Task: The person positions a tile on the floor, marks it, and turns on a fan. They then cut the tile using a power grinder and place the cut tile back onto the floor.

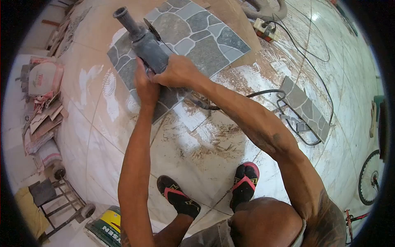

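Note:
A dark angle grinder [150, 51] is held in both hands above a stone-patterned tile [201, 31]. My left hand [146, 84] is closed round the underside of the grinder's body. My right hand [177, 72] wraps the body's rear end from the right. The grinder's side handle points to the upper left, and its thin disc [152, 29] stands edge-on at the right of the head. Whether the disc touches the tile cannot be made out. A black cable [263, 93] runs off to the right from beneath my right forearm.
To the right lies a narrow tile strip [306, 108] crossed by the cable. A power outlet box [265, 31] is at the top right. Tile scraps [45, 117] and a wheeled metal frame [61, 201] stand left. A green-yellow bucket [105, 226] is near my feet.

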`<act>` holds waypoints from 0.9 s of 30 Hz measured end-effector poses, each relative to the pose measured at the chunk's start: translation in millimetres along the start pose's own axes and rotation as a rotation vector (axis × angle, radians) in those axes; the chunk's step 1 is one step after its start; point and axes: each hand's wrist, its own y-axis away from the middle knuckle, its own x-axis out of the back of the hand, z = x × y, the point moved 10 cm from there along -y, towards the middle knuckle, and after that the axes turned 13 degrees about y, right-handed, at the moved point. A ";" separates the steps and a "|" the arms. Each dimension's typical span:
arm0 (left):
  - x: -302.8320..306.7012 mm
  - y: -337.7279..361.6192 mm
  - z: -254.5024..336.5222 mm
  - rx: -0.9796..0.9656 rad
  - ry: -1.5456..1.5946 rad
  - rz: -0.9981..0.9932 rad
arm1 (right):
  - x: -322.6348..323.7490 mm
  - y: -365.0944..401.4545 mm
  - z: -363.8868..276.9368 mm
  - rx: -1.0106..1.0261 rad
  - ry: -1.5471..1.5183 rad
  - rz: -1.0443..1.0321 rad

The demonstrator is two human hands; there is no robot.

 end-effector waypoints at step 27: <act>-2.9 45.9 46.1 0.015 0.104 -0.040 | -2.6 69.7 21.9 -0.062 -0.032 -0.139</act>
